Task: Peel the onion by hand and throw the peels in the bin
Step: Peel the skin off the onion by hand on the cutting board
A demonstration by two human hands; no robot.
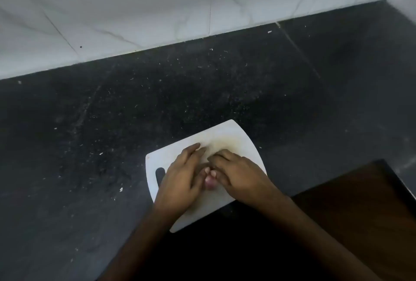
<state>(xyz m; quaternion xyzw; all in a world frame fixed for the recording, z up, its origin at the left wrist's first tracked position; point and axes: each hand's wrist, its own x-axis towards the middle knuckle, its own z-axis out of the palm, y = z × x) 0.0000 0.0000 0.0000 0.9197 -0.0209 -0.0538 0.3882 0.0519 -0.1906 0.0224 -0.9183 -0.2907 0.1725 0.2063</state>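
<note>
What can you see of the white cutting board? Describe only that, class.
The white cutting board looks like plastic, with rounded corners and a dark handle slot near its left end. It lies flat and skewed on the dark countertop, yellowish staining at its middle. The left hand and right hand cover much of it, a small pinkish piece between them.

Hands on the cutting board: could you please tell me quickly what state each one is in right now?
Left hand: fingers curled round the onion, holding it.
Right hand: also curled on the onion, gripping it from the other side.
</note>
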